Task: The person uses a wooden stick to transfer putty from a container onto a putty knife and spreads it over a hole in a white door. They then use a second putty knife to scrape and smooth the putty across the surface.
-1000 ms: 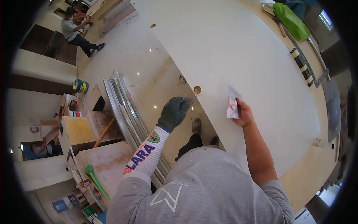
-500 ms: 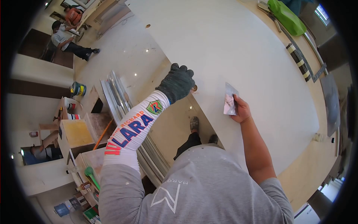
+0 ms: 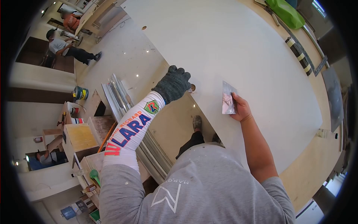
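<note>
My left hand (image 3: 173, 85) wears a dark knit glove and is at the white panel's near edge, next to a round hole (image 3: 192, 87). Its fingers are curled; a small pale bit shows by the fingertips, but I cannot make out what it is. My bare right hand (image 3: 240, 107) grips a flat metal putty scraper (image 3: 229, 89) by one edge, above the panel. Pinkish putty (image 3: 227, 100) is smeared on the scraper's face. Below both hands spreads the large white panel (image 3: 261, 74).
A second hole (image 3: 144, 27) lies farther along the panel edge. A green bag (image 3: 286, 14) and a taped dark bundle (image 3: 298, 56) lie on the far side. Metal strips (image 3: 118, 98), a wooden box (image 3: 79, 137) and a paint bucket (image 3: 79, 93) stand left. Two people (image 3: 69, 48) are farther back.
My left hand has drawn slightly away from the hole, so more of the hole shows. The scraper has turned a little in my right hand. The view has shifted slightly.
</note>
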Demonstrator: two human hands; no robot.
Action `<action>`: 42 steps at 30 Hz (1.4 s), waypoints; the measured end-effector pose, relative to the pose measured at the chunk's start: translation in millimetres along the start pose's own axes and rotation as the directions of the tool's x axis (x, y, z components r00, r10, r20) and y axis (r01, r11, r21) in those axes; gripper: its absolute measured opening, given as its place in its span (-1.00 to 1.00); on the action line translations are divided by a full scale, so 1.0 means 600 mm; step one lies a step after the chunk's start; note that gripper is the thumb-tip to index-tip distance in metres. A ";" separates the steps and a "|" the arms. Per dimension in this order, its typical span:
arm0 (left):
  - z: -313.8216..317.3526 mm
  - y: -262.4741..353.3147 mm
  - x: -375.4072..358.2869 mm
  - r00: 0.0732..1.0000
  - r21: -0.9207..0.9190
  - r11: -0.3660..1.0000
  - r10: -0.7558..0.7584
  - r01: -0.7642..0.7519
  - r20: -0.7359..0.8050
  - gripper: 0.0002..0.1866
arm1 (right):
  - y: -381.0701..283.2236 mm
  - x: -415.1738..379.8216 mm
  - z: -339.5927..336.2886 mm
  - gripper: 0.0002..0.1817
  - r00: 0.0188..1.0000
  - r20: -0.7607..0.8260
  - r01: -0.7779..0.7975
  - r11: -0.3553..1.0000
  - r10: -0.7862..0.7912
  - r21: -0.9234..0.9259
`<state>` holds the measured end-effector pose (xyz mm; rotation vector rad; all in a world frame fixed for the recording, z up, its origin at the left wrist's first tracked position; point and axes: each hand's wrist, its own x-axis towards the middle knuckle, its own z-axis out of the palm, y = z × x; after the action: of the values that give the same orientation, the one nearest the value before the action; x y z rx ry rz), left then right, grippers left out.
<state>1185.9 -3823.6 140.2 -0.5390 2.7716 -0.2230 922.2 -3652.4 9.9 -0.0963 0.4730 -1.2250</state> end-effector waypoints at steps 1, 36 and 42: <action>-0.001 0.000 0.001 1.000 0.003 1.000 0.007 -0.007 0.005 -0.79 | 0.000 0.000 0.000 -0.54 1.000 0.005 0.000 1.000 0.000 0.001; 0.032 -0.012 0.006 0.952 0.046 0.986 0.166 -0.159 -0.257 -0.88 | 0.005 0.003 -0.007 -0.55 1.000 -0.010 0.008 0.999 -0.008 0.034; 0.024 -0.019 0.007 0.957 0.119 0.983 0.162 -0.137 -0.241 -0.86 | 0.001 0.002 -0.017 -0.54 1.000 0.007 0.004 0.999 -0.004 0.045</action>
<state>1190.9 -3836.7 127.8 -0.2901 3.0070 -0.4206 918.6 -3651.4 0.3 -0.0627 0.4389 -1.2380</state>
